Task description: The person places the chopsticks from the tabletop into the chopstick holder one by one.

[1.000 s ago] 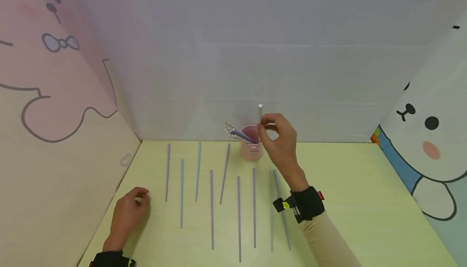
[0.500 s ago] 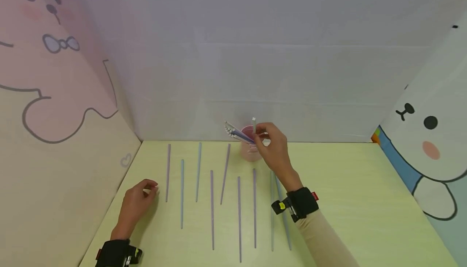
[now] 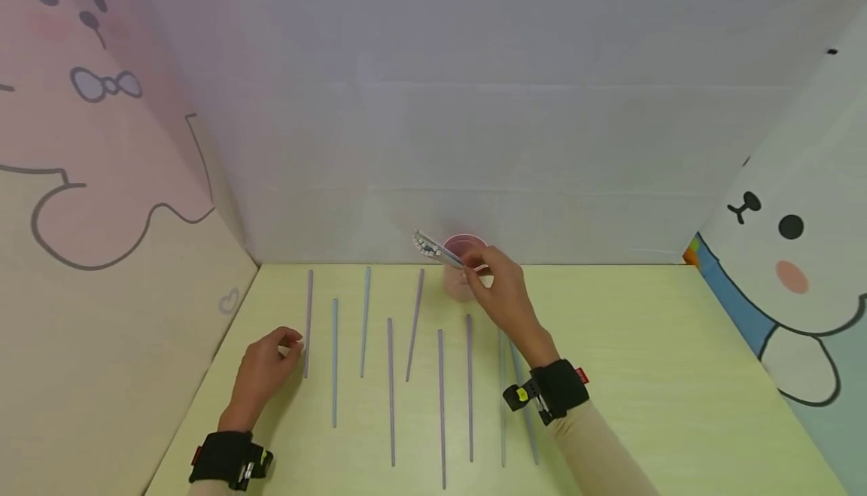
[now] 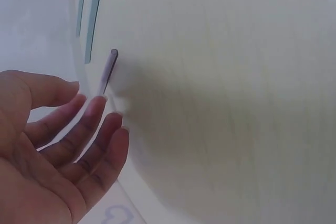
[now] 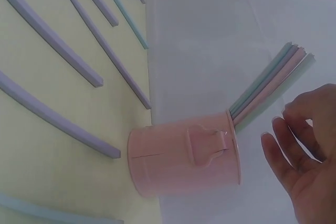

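A pink cup (image 5: pixel 178 156) with a handle stands at the back of the table, and a bundle of thin pastel sticks (image 5: pixel 273 85) leans out over its rim. Beside the rim is my right hand (image 3: pixel 500 289), thumb and fingers bent loosely towards each other. The right wrist view shows nothing held between them, with the fingertips just apart from the bundle. My left hand (image 3: pixel 266 368) hovers at the leftmost purple stick (image 3: pixel 308 323), fingers loosely curved. In the left wrist view its fingertips partly hide that purple stick (image 4: pixel 109 66), which is not gripped.
Several purple sticks (image 3: pixel 442 406) and blue sticks (image 3: pixel 335 360) lie apart, lengthwise on the pale yellow table (image 3: pixel 650 375). A pale green stick (image 3: pixel 503 406) lies under my right forearm. A white wall (image 3: pixel 433 142) rises behind the cup, with printed panels at both sides.
My right hand has lowered a pale green stick into the cup and let it go among the others. My left hand has moved right and forward to the leftmost purple stick.
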The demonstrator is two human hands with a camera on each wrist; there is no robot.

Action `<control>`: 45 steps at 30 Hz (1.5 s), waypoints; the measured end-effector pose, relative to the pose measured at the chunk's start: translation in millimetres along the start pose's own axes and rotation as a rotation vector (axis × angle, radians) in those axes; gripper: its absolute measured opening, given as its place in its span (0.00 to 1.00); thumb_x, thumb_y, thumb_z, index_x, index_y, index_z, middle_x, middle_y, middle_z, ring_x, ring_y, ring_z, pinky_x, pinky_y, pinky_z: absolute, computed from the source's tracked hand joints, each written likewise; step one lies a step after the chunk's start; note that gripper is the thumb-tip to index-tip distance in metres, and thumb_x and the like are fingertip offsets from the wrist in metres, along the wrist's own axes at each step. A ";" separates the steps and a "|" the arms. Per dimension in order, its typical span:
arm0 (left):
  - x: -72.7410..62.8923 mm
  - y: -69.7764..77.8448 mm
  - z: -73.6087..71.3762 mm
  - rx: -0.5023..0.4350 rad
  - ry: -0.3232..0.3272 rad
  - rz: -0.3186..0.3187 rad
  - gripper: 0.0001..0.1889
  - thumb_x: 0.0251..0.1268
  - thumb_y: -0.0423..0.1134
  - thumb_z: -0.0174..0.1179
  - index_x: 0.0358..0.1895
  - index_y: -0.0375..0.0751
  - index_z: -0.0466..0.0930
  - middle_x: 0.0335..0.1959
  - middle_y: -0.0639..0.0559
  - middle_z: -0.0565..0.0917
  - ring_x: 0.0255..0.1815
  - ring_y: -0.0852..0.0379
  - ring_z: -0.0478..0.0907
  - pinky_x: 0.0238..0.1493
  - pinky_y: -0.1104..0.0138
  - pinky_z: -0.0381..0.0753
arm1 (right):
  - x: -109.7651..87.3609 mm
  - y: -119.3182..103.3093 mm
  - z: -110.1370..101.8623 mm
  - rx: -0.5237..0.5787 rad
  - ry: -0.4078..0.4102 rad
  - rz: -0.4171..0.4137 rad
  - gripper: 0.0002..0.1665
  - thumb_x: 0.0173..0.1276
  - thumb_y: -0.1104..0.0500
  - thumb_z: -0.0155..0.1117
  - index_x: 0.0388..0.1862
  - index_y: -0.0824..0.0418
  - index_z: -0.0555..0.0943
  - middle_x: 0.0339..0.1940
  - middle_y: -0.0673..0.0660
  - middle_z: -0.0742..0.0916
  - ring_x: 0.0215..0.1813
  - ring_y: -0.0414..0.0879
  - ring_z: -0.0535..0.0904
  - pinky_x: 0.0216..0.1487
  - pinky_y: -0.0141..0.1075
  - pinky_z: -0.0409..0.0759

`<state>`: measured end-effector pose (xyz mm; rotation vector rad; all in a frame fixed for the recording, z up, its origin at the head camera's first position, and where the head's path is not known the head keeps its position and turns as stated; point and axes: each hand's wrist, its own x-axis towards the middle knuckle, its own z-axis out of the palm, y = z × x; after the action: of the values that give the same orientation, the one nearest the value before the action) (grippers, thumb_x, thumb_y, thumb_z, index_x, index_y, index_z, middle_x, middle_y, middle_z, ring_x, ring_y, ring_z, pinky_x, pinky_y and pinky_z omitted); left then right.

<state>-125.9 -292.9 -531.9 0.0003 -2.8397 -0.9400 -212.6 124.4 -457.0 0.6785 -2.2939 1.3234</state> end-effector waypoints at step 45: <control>16.0 20.0 -10.0 0.186 -0.169 -0.341 0.09 0.53 0.33 0.65 0.30 0.27 0.78 0.25 0.38 0.81 0.23 0.45 0.79 0.20 0.54 0.78 | -74.8 -1.5 16.4 0.033 -0.098 0.203 0.17 0.71 0.70 0.66 0.56 0.58 0.81 0.45 0.52 0.87 0.47 0.44 0.84 0.45 0.48 0.87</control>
<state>-139.4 -283.5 -509.9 0.4609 -3.1373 -0.7562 -153.5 124.8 -505.8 0.5430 -2.4794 1.4500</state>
